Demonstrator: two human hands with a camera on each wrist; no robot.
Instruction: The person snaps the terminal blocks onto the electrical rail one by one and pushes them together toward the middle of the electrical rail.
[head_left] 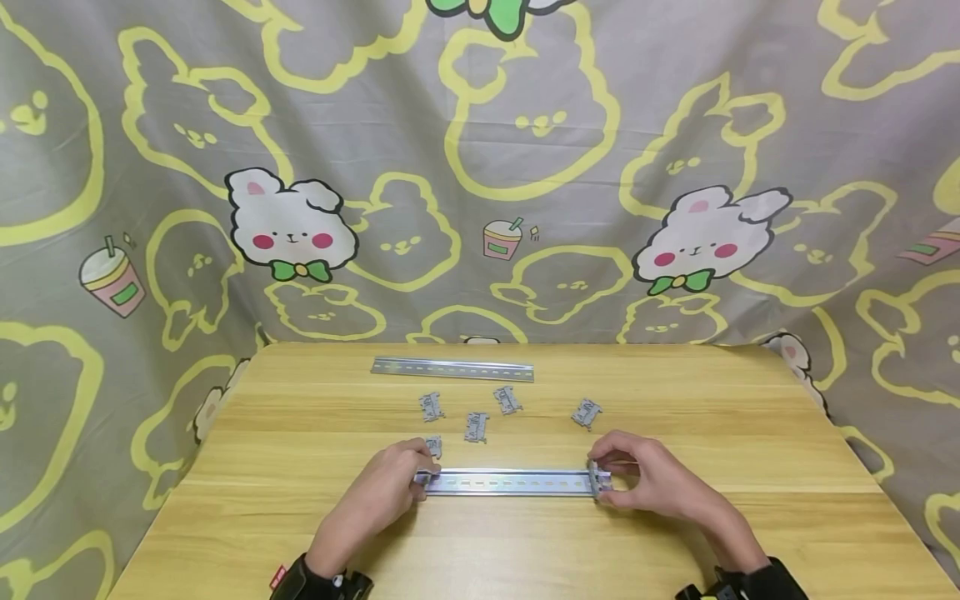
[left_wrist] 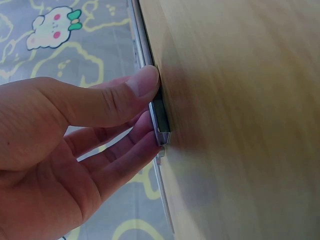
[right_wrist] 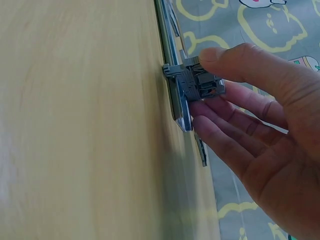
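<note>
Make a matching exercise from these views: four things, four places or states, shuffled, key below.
1. Left hand
2. Far rail
3. Right hand
4. Near rail

A. Lies beyond the loose clips
B. Stretches between the two hands
C. Holds a clip near a rail's right end
D. Grips a rail's left end

Pairs: 1-D, 2-A, 3-C, 4-B
</note>
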